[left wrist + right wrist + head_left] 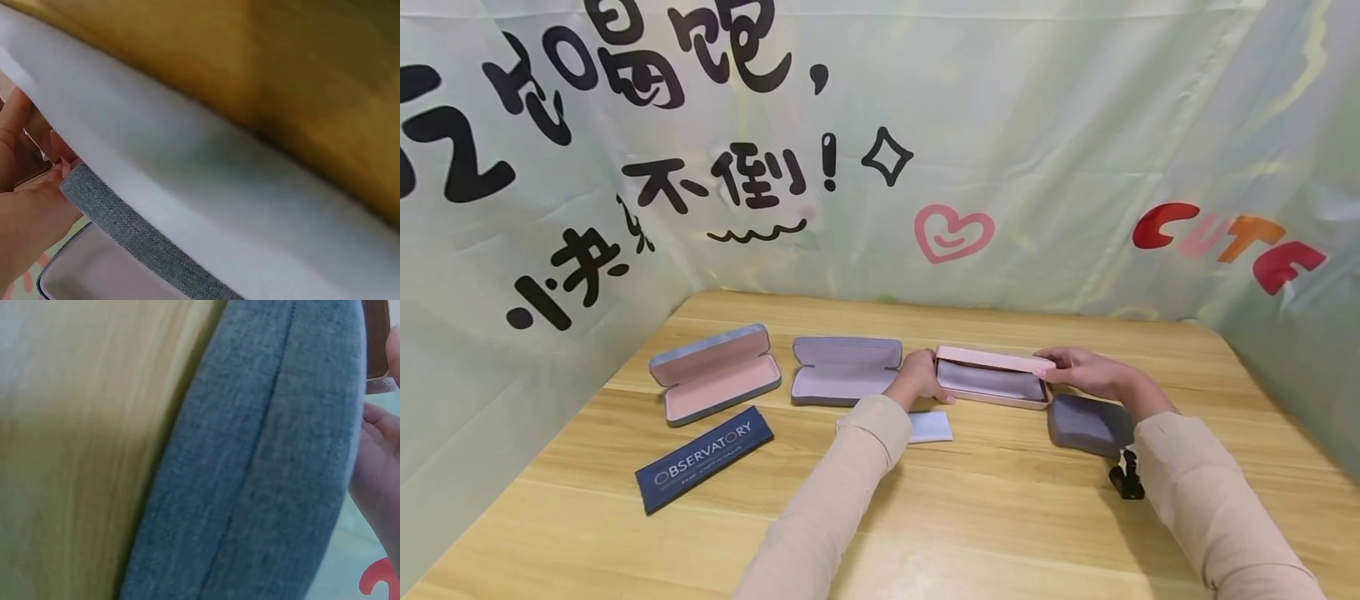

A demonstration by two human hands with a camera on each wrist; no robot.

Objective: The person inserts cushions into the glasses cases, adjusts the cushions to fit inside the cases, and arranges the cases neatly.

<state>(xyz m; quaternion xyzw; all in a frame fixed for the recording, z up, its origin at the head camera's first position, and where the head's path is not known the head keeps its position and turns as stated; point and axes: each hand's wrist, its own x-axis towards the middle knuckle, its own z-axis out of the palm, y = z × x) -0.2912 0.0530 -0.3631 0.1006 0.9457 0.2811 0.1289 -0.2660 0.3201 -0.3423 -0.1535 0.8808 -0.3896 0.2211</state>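
Note:
A pink glasses case, its lid raised, stands at the back right of the table. Inside it lies a lavender, cloth-like piece. My left hand holds the case's left end. At the right end my right hand grips the lid corner, thumb in front and fingers behind. Just left of my left hand is an open lavender-grey glasses case. A pale folded cloth, partly hidden by my left sleeve, fills much of the left wrist view. A closed grey case crosses the right wrist view.
Farther left stands an open blue-grey case with pink lining. In front of it lies a navy cloth lettered OBSERVATORY. A small black clip-like object shows by my right sleeve. Printed fabric walls enclose the wooden table.

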